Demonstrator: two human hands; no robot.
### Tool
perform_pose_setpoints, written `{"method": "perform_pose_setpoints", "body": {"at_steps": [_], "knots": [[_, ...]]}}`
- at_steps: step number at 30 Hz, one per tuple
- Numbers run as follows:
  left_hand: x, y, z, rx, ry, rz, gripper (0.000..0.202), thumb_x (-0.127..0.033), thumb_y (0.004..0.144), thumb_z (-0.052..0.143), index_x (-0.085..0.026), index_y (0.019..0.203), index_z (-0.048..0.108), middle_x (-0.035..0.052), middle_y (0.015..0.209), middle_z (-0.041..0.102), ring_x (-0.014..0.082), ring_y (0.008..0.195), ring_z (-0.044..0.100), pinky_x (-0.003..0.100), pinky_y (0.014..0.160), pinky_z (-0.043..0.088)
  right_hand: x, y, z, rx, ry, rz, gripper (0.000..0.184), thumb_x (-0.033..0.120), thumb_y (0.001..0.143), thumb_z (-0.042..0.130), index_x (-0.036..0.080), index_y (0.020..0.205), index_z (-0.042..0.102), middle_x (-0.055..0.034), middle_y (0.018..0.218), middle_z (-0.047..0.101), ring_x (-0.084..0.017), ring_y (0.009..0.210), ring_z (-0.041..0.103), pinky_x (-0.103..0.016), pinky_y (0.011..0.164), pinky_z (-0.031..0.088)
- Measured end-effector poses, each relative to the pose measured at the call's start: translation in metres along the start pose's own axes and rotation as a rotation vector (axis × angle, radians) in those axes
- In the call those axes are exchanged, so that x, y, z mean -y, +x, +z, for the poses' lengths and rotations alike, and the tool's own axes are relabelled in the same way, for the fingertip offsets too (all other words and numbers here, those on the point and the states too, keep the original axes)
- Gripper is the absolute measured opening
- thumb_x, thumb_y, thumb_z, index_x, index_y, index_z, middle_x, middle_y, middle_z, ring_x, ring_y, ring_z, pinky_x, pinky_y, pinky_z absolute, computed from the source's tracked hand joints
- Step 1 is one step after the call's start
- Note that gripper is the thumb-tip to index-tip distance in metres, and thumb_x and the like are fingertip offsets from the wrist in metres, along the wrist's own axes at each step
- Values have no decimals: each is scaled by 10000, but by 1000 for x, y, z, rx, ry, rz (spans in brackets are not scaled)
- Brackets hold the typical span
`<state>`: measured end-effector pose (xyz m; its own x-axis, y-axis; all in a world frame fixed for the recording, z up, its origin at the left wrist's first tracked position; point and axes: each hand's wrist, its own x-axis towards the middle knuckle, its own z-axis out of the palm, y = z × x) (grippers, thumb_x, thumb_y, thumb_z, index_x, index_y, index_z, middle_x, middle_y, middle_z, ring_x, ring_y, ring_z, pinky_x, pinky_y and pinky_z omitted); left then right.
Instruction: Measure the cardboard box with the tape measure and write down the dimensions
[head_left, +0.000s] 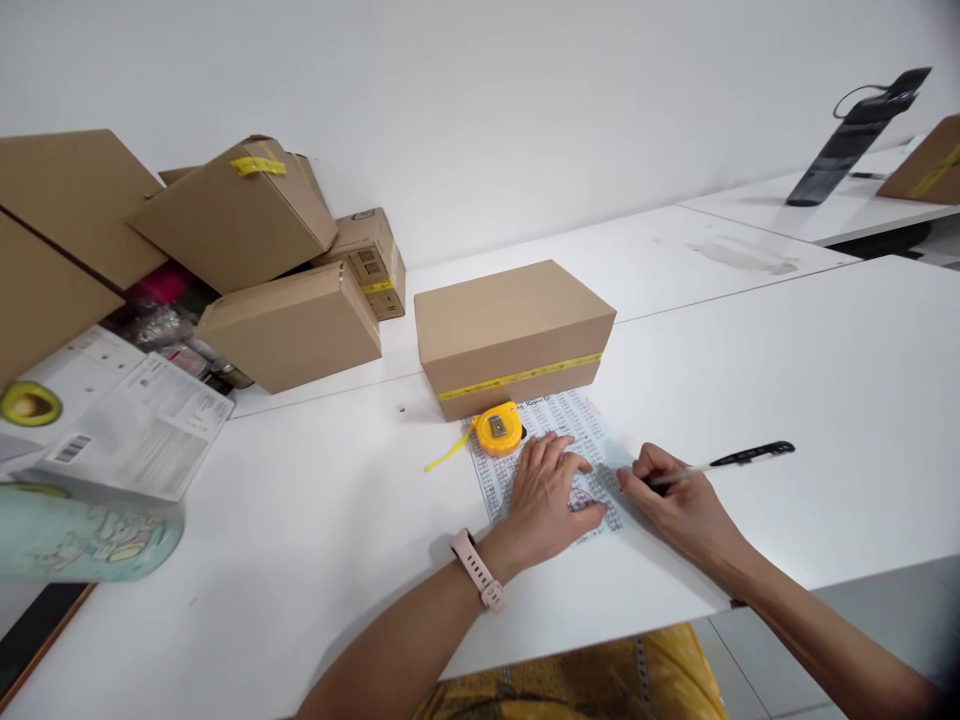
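Observation:
A printed sheet of paper (577,425) lies on the white table (315,520) in front of me. My left hand (551,495) rests flat on the sheet, fingers spread, a pink watch on its wrist. My right hand (675,500) is closed on a black pen (739,458), whose tip touches the sheet's right edge. A yellow tape measure (499,428) sits at the sheet's top left, a short strip of tape pulled out. Just behind it stands a closed cardboard box (510,330) sealed with yellow tape.
Several cardboard boxes (240,215) are piled at the back left against the wall. Printed leaflets (127,420) and a pale green bottle (82,535) lie at the left edge. At the far right another table (840,205) carries a dark stand and a box.

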<state>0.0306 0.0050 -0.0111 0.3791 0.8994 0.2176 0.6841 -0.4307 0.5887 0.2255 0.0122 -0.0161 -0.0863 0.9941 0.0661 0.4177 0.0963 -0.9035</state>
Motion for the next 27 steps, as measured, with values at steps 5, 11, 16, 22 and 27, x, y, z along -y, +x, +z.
{"method": "perform_pose_setpoints", "body": {"at_steps": [5,11,16,22,27], "knots": [[0,1,0,5,3,-12,394,-294,768,783,-214,1098,584,111,1410,529,304,1423,369,507,1206,239,0,2,1,-1,-4,-19,377,398,868,617,230,617,392,46,605,377,-116,562,339,-264,499,273],[0,-1,-1,10,6,-10,385,-291,777,772,-220,1102,578,111,1418,527,303,1431,364,521,1209,230,3,1,1,-5,5,-22,396,432,872,617,234,613,393,41,600,376,-124,559,334,-272,498,277],[-1,-1,-1,10,2,-11,382,-300,784,767,-229,1107,575,105,1423,522,302,1433,364,532,1206,234,3,2,1,3,10,-28,413,466,856,635,237,608,397,41,586,380,-123,545,332,-273,486,275],[-1,0,-2,16,1,-15,388,-292,781,772,-222,1110,577,107,1424,524,297,1434,361,519,1211,231,6,1,0,12,-8,-39,421,478,877,613,234,612,394,39,594,376,-123,558,336,-270,494,280],[-2,0,-2,24,0,-20,392,-287,777,779,-211,1107,581,115,1428,521,296,1433,361,512,1214,224,7,1,1,10,-6,-34,451,513,835,642,238,595,376,48,564,358,-115,532,313,-265,469,260]]}}
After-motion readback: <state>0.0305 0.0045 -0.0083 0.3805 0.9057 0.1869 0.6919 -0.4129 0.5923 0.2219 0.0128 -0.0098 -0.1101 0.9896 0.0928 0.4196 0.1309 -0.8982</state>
